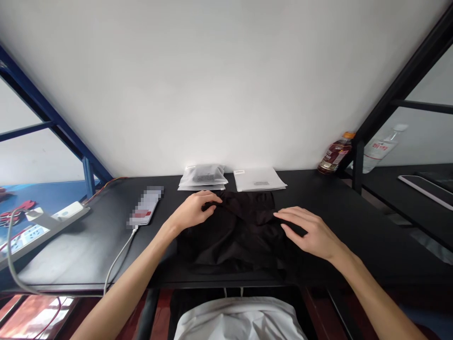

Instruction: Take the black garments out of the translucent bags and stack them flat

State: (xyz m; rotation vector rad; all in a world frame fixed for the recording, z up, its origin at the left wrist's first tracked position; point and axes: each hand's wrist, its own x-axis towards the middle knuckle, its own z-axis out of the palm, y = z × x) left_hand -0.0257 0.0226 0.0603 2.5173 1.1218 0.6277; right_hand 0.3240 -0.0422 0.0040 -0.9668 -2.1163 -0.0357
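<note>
A piece of thin black cloth, wrinkled, lies on the black desk in front of me; I cannot tell what kind of garment or item it is. At its upper left my left hand is closed, thumb and fingers pinching the cloth's upper edge. My right hand is at the cloth's right side, fingers stretched and thumb apart, fingertips close to its upper right edge. Beyond the cloth, near the wall, lie stacked frosted zip bags with something dark inside and a flatter white bag.
A phone with a white charging cable lies at left. A power strip runs along the left edge. At the back right stand a dark drink bottle and a clear bottle, beside the black metal frame.
</note>
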